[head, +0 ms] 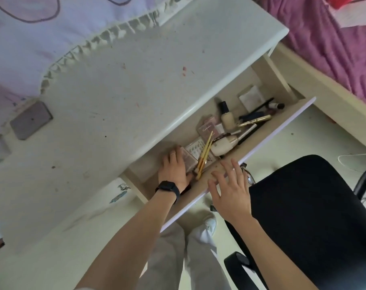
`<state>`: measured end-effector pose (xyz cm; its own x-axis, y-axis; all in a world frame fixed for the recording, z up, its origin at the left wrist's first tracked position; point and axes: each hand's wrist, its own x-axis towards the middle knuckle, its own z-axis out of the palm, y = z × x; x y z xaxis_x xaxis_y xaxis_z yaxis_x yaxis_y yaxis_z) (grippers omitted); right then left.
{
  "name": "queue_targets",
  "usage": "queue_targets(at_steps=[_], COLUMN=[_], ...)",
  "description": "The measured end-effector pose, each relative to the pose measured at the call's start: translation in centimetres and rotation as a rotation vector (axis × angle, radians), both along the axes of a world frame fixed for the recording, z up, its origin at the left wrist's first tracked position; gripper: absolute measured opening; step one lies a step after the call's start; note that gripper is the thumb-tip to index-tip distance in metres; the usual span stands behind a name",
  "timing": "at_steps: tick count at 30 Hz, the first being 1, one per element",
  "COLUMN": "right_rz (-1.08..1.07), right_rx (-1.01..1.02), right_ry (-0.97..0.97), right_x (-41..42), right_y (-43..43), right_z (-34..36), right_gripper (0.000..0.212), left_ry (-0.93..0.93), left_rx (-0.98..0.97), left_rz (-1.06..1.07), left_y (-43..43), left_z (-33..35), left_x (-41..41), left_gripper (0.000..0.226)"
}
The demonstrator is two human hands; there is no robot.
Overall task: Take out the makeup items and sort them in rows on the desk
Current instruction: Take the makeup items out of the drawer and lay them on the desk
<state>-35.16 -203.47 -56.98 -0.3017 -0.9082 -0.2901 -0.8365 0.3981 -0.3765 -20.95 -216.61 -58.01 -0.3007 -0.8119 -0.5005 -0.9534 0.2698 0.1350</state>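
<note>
The desk's drawer [276,129] stands pulled out, with makeup lying loose in it. Inside are a foundation bottle [227,118], gold mascara tubes [255,120], a pink palette box [207,129], thin yellow brushes [205,154], a sticker sheet [195,150], a white device [221,146] and white pads [251,96]. My left hand [173,169], with a black watch on the wrist, reaches into the drawer's left end and grips a pinkish compact [189,163]. My right hand [230,190] hovers over the drawer's front edge, fingers spread, holding nothing.
The white desk top [115,91] is stained; a purple phone [31,120] lies at its left. A frilled cloth [41,38] covers the far side. A black chair [303,206] stands right of the drawer, and a purple-blanketed bed [335,42] lies beyond.
</note>
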Motion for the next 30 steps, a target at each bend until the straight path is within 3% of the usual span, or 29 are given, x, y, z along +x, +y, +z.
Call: queue_targets(at_steps=[5, 11, 16, 18, 23, 30], right_rz=[-0.006, -0.06, -0.233, -0.285, -0.325, -0.397], right_rx=[-0.033, -0.189, -0.134, -0.018, 0.203, 0.223], right_ry=[-0.011, 0.046, -0.185, -0.25, -0.158, -0.162], right_x=[-0.1, -1.2, -3.0, -3.6, -3.6, -3.7], right_y=[-0.1, -2.3, -8.8, -11.7, -16.0, -17.6], right_z=[0.2, 0.8, 2.7, 2.8, 1.6, -0.8], right_gripper=[0.036, 0.023, 0.031, 0.039, 0.065, 0.066], left_ry=[0.033, 0.373, 0.534, 0.553, 0.51, 0.379], left_rx=[-0.02, 0.034, -0.078, -0.124, -0.239, -0.227], left_rz=[-0.073, 0.043, 0.041, 0.063, 0.188, 0.23], left_y=[-1.0, -1.2, -2.3, -3.2, -5.5, -8.1], left_z=[2.4, 7.4, 10.8, 11.6, 12.3, 11.6], left_x=[0.6, 1.2, 2.5, 3.4, 5.9, 8.7], left_gripper=[0.105, 0.104, 0.101, 0.099, 0.093, 0.089])
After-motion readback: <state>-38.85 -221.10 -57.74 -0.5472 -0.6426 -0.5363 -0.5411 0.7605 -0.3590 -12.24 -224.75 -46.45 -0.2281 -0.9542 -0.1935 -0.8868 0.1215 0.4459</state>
